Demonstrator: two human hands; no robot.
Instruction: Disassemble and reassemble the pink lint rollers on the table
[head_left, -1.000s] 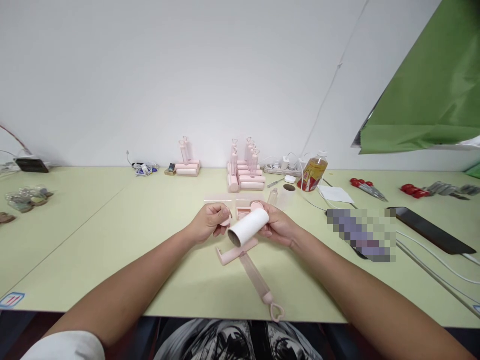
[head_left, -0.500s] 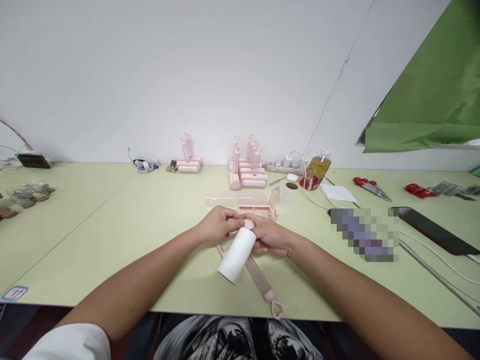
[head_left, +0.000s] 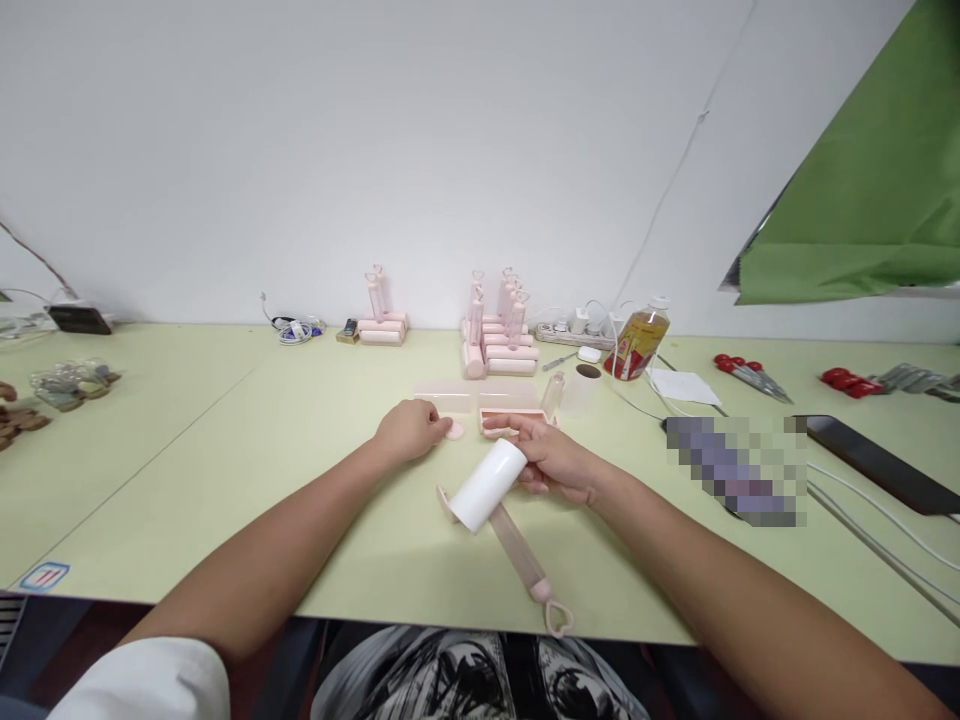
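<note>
Right hand (head_left: 556,462) is gripping the roll (head_left: 489,487) by its far end, fingers wrapping round it; the roll is tilting near-left over the handle (head_left: 523,562) lying on the table (head_left: 225,450). Left hand (head_left: 409,430) is sitting curled, fingertips touching the cap (head_left: 454,431) just far-left of the roll. Can't tell if it's pinching it.
</note>
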